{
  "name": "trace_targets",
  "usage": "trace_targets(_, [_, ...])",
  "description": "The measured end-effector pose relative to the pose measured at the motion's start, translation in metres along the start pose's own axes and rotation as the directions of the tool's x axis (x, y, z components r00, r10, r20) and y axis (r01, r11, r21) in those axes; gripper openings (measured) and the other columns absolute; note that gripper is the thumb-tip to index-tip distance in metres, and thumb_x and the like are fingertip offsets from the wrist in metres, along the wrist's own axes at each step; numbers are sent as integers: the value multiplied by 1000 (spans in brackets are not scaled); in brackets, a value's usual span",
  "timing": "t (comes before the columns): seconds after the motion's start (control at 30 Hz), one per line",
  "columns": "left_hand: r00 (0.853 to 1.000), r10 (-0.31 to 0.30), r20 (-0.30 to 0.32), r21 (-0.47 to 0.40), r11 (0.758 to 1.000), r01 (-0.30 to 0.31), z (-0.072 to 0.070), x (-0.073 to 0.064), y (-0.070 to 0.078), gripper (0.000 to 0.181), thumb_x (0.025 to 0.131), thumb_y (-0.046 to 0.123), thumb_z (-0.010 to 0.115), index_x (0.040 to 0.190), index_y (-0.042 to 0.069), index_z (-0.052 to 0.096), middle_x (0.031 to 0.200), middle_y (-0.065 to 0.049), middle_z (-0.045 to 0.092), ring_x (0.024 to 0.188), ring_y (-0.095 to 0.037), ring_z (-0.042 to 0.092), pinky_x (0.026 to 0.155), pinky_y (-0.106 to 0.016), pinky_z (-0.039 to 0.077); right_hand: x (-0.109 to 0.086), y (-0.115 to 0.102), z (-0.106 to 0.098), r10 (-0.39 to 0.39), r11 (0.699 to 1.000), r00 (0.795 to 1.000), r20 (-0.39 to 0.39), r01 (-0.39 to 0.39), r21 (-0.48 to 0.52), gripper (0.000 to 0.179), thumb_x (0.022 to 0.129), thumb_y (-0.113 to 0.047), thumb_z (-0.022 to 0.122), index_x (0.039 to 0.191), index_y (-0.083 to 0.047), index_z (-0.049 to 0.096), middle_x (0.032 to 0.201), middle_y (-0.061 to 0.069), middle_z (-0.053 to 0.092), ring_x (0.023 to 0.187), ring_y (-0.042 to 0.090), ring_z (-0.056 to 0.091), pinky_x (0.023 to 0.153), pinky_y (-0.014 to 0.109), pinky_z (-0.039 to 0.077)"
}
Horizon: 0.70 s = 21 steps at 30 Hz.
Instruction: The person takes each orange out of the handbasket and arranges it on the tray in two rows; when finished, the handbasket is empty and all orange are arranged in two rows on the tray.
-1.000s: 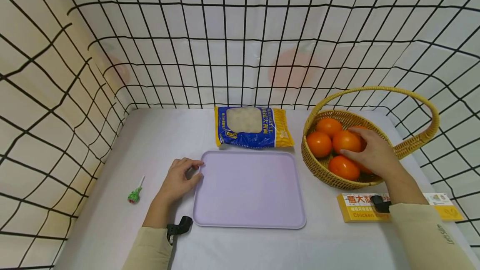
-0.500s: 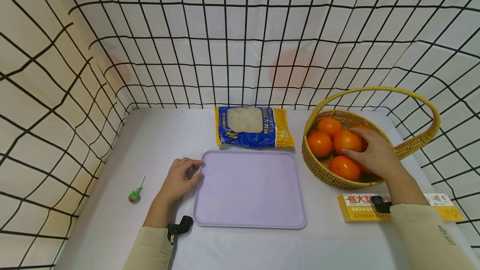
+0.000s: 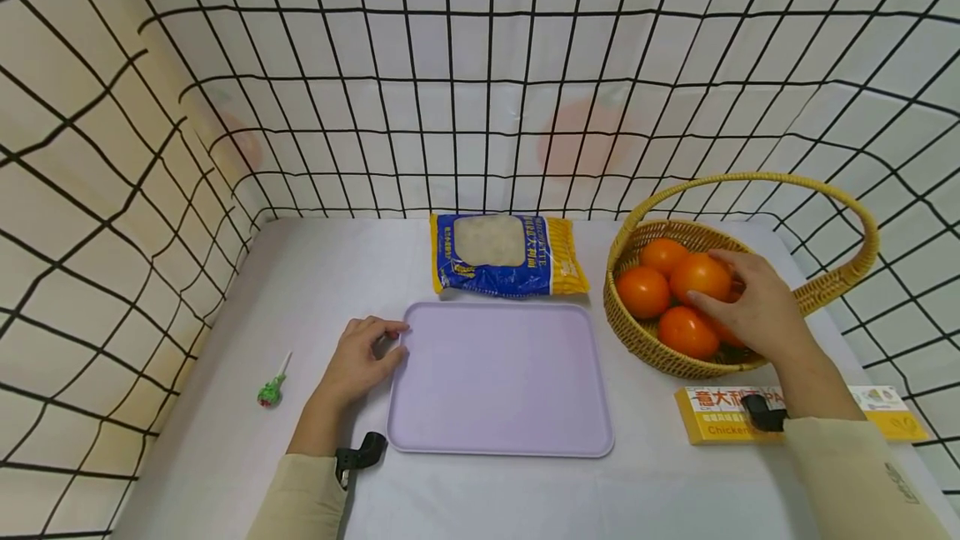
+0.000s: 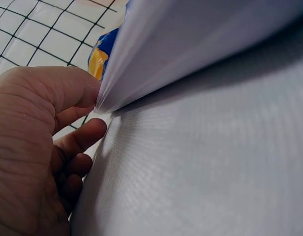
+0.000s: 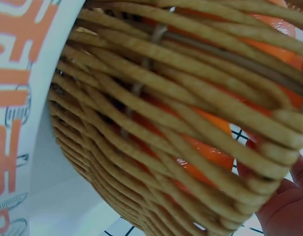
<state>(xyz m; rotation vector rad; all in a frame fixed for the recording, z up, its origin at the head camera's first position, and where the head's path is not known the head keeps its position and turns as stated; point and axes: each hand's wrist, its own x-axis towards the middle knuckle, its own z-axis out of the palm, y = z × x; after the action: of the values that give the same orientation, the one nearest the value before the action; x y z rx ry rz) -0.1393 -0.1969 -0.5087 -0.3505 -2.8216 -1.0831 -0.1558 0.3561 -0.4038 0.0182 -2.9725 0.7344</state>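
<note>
In the head view, my right hand (image 3: 757,307) grips an orange (image 3: 701,275), thumb on the near side and fingers over the far side. It is inside a wicker basket (image 3: 633,338), among several other oranges (image 3: 642,292). The right wrist view mostly shows the basket's woven wall (image 5: 166,108), with part of the hand (image 5: 287,206) at the right edge. My left hand (image 3: 360,361) rests at the left edge of a lilac tray (image 3: 501,382), fingertips right at the rim. Up close in the left wrist view, the hand (image 4: 38,123) touches the tray's edge with loosely bent fingers.
A blue and yellow pasta bag (image 3: 491,252) lies behind the tray. A green-wrapped lollipop (image 3: 270,390) is at left. The yellow and white box (image 3: 723,419) sits in front of the basket, partly under my right forearm. Black wire mesh (image 3: 487,107) encloses the back and sides.
The gripped orange has shifted slightly up and to the right with my right hand, and neighbouring oranges have moved a little. My left hand stays at the tray.
</note>
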Motion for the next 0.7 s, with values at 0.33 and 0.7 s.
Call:
trace_targets(0.33, [1000, 7, -5, -3, 1000, -7, 1, -1, 0, 35, 85, 17, 77, 119, 16, 72, 104, -1, 70, 104, -23, 53, 87, -39, 41, -7, -11, -3, 5, 1000, 1000, -28, -5, 3, 80, 90, -50, 73, 153, -10, 41, 151, 31, 37, 123, 52, 46, 95, 73, 42])
trace_targets(0.7, [999, -22, 24, 9, 1000, 21, 1, 0, 0, 36, 86, 20, 77, 121, 16, 71, 107, -3, 69, 109, -24, 53, 92, -43, 43, -19, -27, -2, 0, 1000, 997, -74, 1, 23, 82, 90, -52, 73, 153, -11, 42, 152, 26, 38, 123, 49, 47, 95, 71, 45])
